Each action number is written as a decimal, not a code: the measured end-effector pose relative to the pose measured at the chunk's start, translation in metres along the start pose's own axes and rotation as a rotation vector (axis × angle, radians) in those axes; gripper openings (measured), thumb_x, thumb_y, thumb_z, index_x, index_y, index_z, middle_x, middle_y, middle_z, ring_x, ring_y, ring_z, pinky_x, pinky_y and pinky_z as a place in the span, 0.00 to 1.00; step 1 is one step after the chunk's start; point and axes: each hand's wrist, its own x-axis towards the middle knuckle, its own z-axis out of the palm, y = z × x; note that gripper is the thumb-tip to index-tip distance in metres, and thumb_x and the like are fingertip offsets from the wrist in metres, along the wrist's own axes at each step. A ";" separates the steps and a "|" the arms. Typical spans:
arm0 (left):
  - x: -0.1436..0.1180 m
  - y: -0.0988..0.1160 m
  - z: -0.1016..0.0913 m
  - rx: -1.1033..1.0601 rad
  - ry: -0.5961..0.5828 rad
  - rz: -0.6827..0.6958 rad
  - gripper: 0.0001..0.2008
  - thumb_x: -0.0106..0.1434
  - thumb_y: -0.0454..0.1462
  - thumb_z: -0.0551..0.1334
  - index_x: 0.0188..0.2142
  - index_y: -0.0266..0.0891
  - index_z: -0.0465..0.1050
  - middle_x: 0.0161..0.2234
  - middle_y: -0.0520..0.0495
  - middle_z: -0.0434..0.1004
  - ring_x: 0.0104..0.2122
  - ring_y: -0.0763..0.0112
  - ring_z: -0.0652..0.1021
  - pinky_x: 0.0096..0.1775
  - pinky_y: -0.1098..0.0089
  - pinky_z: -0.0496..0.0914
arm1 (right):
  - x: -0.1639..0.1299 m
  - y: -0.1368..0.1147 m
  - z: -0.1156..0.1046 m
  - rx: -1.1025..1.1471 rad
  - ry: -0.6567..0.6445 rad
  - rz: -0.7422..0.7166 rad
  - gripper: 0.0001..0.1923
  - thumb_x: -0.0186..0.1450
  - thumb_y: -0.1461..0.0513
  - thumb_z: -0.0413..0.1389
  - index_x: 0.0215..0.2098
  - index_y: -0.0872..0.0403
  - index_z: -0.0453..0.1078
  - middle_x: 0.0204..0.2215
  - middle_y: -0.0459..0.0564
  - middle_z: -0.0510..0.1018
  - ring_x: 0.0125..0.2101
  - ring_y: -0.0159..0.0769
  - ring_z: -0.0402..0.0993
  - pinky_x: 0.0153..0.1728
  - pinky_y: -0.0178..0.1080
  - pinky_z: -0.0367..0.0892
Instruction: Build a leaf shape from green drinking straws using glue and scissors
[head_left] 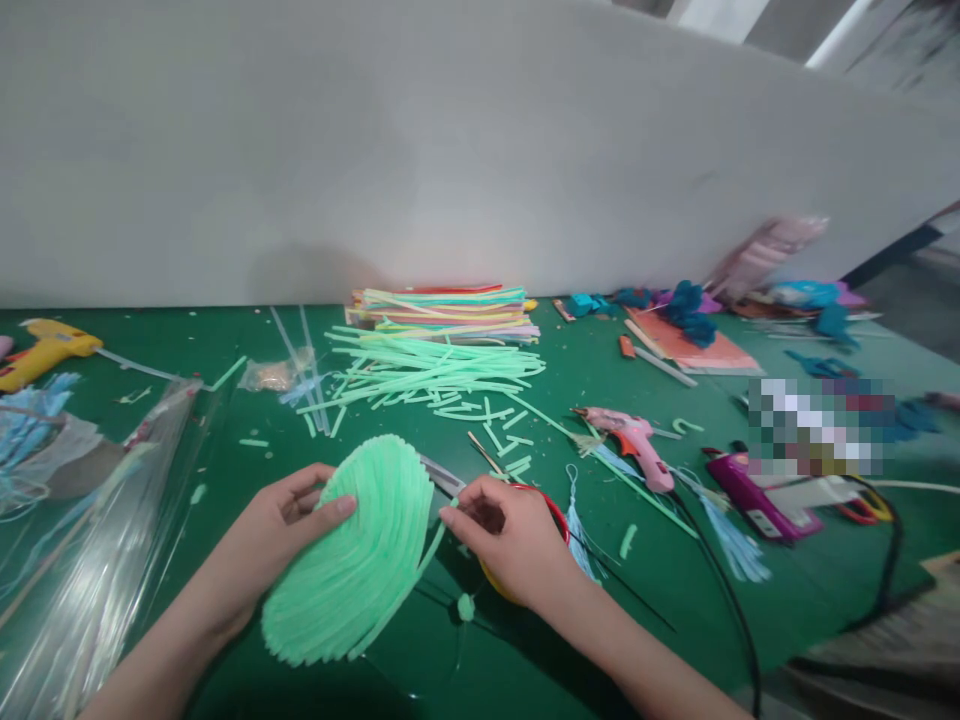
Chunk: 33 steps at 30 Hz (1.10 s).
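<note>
My left hand (289, 535) grips a ribbed, leaf-shaped piece made of mint-green pipe cleaners (352, 560), with the thumb on its face and the fingers behind it. At the right edge of this piece one strand stands away, and my right hand (510, 530) pinches its upper end between thumb and fingertips. Partly hidden under my right hand lie scissors (559, 512) with red and yellow handles, their blades pointing to the upper left. A small green tuft (466, 607) is just below my right hand.
Loose green pipe cleaners (442, 368) lie behind, with multicoloured bundles (442, 312) by the wall. A pink glue gun (634, 445) with a black cable, blue tassels (731, 540) and a purple box (761, 500) are right. A yellow glue gun (52, 350) and plastic wrap (112, 580) are left.
</note>
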 end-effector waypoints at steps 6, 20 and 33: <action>-0.001 -0.001 -0.001 0.015 0.005 -0.022 0.20 0.55 0.43 0.70 0.46 0.44 0.71 0.37 0.49 0.83 0.33 0.63 0.81 0.35 0.66 0.76 | -0.002 0.001 -0.002 -0.327 0.072 -0.323 0.13 0.71 0.57 0.48 0.38 0.53 0.72 0.30 0.49 0.79 0.30 0.36 0.74 0.33 0.36 0.63; 0.001 -0.003 -0.003 -0.001 0.012 -0.009 0.21 0.54 0.41 0.70 0.48 0.45 0.73 0.38 0.49 0.83 0.34 0.64 0.81 0.34 0.70 0.75 | 0.004 0.002 0.002 0.699 -0.302 0.231 0.22 0.48 0.54 0.71 0.33 0.56 0.70 0.26 0.45 0.79 0.26 0.30 0.75 0.31 0.35 0.71; 0.001 -0.002 0.000 0.002 -0.029 -0.012 0.21 0.55 0.42 0.70 0.48 0.44 0.73 0.38 0.48 0.83 0.35 0.63 0.82 0.35 0.69 0.75 | 0.002 -0.003 0.009 0.820 -0.294 0.249 0.23 0.48 0.55 0.71 0.33 0.56 0.66 0.24 0.42 0.77 0.23 0.30 0.77 0.28 0.34 0.72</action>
